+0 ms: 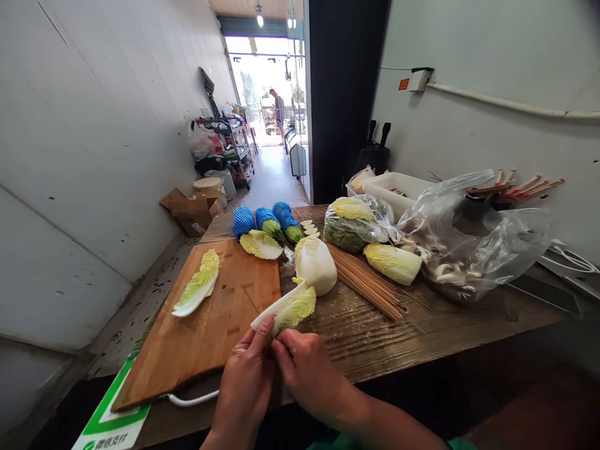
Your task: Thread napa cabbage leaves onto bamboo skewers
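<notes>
Pinching a cabbage leaf (294, 309) above the right edge of the cutting board (197, 347), the left hand (247, 369) adjoins the right hand (307, 369), curled at the leaf, its grip hidden. Right of the board lie a cabbage (316, 267) and skewers (370, 281).

In our left hand (248, 365) we hold a cabbage leaf (295, 306); our right hand (304, 365) is at its edge. Thin sticks (366, 281) lie on the table (356, 344).

From here I read 微信支付 on the green-and-white card (104, 429) by the cutting board (201, 350); the orange wall label (404, 84) beyond it is illegible.
</notes>
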A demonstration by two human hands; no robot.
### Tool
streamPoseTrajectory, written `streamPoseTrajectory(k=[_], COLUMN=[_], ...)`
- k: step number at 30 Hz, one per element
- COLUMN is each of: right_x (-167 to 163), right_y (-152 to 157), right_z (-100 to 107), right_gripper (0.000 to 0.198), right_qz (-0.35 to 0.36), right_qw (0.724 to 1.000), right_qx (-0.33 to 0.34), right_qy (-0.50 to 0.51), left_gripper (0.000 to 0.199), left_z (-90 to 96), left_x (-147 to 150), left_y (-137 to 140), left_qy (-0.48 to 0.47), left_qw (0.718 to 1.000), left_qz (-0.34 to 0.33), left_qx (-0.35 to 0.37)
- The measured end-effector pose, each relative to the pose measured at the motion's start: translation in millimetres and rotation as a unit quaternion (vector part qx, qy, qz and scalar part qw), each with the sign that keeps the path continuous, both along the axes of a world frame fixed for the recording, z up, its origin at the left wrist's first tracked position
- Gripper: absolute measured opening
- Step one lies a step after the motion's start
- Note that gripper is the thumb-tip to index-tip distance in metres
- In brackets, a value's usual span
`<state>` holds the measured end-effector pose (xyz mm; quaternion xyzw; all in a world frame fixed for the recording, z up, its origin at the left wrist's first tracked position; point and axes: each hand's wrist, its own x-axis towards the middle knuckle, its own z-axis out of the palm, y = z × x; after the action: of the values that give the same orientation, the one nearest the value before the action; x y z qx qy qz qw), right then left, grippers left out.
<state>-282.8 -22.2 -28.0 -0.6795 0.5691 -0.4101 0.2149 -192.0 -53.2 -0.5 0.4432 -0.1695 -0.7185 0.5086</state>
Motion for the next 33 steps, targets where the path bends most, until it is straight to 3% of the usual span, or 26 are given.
streamPoseTrajectory(k=[6,17,22,25,27,28,30,33], right_x=[-5,-4,-5,-9,-13,-15,-17,-18], right_y=[10,13,14,15,15,15,16,16], right_z=[4,-9,-17,-20,-21,-22,-23,-25], right_gripper=[0.022,0.026,0.027,0.026,0.026,0.026,0.026,0.027], right_qz=[0.068,0.051,0.041,0.040,0.040,0.040,0.036,0.035], right_qw=[0.993,0.993,0.995,0.994,0.993,0.992,0.992,0.992], right_qx=[0.003,-0.001,-0.039,-0.070,-0.087,-0.094,-0.106,-0.113], right_qy=[-0.094,-0.103,-0.082,-0.079,-0.072,-0.068,-0.061,-0.053], left_gripper=[0.021,0.018,0.021,0.029,0.032,0.032,0.032,0.038], left_z=[3.9,3.2,-0.4,-0.2,2.1,3.6,6.3,5.5], left_x=[5,2,2,16,37,51,81,118], left_y=[-11,-2,4,4,-3,-8,-24,-51], left_qy=[0.007,0.043,0.039,0.011,-0.086,-0.169,-0.361,-0.493], left_qw=[0.999,0.998,0.997,0.995,0.988,0.972,0.902,0.810], left_qz=[0.028,-0.040,-0.049,-0.050,-0.013,0.021,0.080,0.092], left_qx=[-0.038,-0.032,-0.050,-0.086,-0.131,-0.161,-0.221,-0.302])
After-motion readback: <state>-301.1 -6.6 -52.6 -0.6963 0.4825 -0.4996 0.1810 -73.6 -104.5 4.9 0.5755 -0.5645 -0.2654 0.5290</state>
